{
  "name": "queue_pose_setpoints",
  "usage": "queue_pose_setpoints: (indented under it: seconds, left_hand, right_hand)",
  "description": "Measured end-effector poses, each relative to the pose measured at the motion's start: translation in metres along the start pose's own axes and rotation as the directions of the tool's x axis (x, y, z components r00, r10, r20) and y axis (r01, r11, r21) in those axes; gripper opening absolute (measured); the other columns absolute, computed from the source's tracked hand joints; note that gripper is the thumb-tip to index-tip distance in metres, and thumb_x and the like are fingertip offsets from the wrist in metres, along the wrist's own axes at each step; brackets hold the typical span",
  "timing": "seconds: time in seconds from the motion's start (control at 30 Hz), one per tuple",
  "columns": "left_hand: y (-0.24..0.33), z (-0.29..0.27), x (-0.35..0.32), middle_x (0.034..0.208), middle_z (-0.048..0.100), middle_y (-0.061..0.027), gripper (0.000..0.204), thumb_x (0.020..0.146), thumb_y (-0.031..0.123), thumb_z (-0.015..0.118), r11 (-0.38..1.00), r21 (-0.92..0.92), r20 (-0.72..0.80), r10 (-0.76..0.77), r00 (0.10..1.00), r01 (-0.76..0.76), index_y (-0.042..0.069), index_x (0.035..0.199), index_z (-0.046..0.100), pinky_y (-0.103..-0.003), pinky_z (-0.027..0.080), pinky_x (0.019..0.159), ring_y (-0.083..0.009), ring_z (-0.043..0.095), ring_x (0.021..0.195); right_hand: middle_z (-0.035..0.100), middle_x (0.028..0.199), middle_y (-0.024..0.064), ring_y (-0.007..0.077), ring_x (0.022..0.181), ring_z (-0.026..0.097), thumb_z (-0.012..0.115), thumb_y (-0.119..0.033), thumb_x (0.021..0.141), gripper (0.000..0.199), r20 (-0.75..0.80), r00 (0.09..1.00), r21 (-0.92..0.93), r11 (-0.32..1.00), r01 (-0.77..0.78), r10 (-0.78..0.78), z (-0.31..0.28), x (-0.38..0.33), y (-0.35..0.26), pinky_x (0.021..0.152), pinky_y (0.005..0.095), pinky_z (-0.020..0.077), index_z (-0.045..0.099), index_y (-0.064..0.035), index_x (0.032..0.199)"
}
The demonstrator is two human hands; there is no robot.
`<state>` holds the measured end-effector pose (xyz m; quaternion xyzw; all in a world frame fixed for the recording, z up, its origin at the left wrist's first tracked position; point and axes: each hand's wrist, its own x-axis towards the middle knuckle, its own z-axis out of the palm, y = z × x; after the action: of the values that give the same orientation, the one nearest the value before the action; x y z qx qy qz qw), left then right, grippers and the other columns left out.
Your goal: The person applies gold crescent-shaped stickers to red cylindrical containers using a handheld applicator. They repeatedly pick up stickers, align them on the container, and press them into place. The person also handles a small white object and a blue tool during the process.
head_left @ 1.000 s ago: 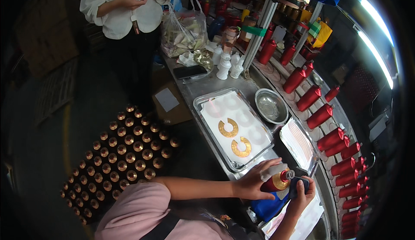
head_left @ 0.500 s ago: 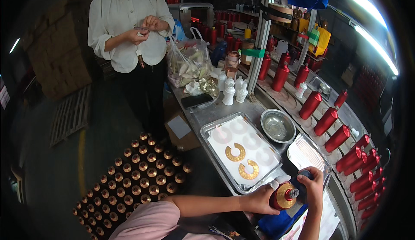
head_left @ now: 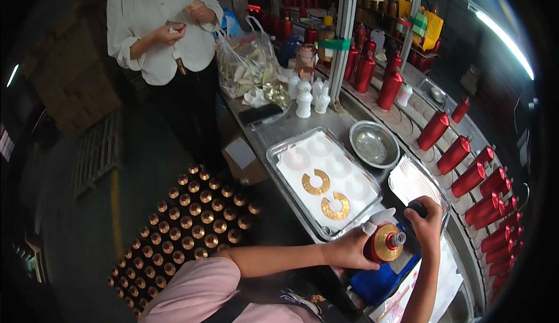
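Observation:
My left hand [head_left: 348,249] is closed around a red bottle [head_left: 377,254], which is tilted with its bare threaded neck toward me. A gold C-shaped label [head_left: 382,238] lies around the bottle's shoulder. White covers sit on fingertips of this hand. My right hand [head_left: 429,223] grips a dark, rounded object [head_left: 414,210] just beyond the bottle, apart from it; its kind is unclear. On a white sheet in a metal tray [head_left: 273,159] lie two gold C-shaped labels [head_left: 315,182], with pale outlines around them. A blue cloth [head_left: 372,285] is beneath the bottle.
A metal bowl [head_left: 374,144] and a second tray [head_left: 414,177] stand beside the labels. Red bottles [head_left: 434,131] line a curved conveyor at right. Several gold-topped bottles [head_left: 198,231] stand on the left. A co-worker [head_left: 166,29] stands across, near a plastic bag [head_left: 247,67].
My right hand has moved up and away from the bottle with the dark object. The bottle has shifted slightly upward. Bottles on the conveyor have changed position, and the view has shifted.

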<state>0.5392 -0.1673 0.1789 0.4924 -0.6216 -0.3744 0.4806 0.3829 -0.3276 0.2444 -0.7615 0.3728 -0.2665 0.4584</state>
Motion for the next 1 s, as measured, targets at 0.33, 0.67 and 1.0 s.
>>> queue_pose_setpoints:
  seconds: [0.33, 0.67, 1.0]
  left_hand:
    - [0.0, 0.049, -0.013, 0.137, 0.047, -0.0218, 0.086, 0.071, 0.023, 0.089, 0.942, 0.249, -0.407, 0.314, 0.858, -0.226, 0.009, 0.143, 0.044, -0.047, 0.043, 0.106, -0.0423, 0.05, 0.126]
    - [-0.019, 0.027, -0.001, 0.138, 0.047, -0.0157, 0.093, 0.077, 0.014, 0.088, 0.992, 0.002, -0.039, 0.124, 0.992, -0.124, 0.004, 0.148, 0.028, -0.039, 0.045, 0.108, -0.0261, 0.05, 0.131]
    - [-0.035, 0.067, -0.001, 0.134, 0.046, -0.0176, 0.094, 0.069, 0.029, 0.09, 0.969, 0.186, -0.425, 0.229, 0.876, -0.163, 0.008, 0.144, 0.037, -0.046, 0.042, 0.107, -0.0379, 0.051, 0.123]
  right_hand:
    - [0.07, 0.088, 0.0083, 0.0236, 0.084, 0.066, 0.082, 0.009, 0.066, 0.031, -0.452, 0.794, -0.222, 0.913, 0.342, -0.408, 0.048, -0.153, 0.005, 0.076, 0.0341, 0.0524, 0.072, -0.0038, 0.092]
    - [0.071, 0.09, 0.0094, 0.0227, 0.084, 0.066, 0.083, 0.008, 0.071, 0.028, -0.445, 0.81, -0.243, 0.922, 0.301, -0.381, 0.05, -0.141, -0.006, 0.077, 0.0313, 0.0518, 0.072, -0.0039, 0.094]
    - [0.071, 0.093, 0.0084, 0.0284, 0.083, 0.063, 0.077, 0.006, 0.067, 0.035, -0.259, 0.734, -0.32, 0.772, 0.548, -0.628, 0.061, -0.142, 0.001, 0.074, 0.036, 0.0511, 0.076, -0.0066, 0.1]
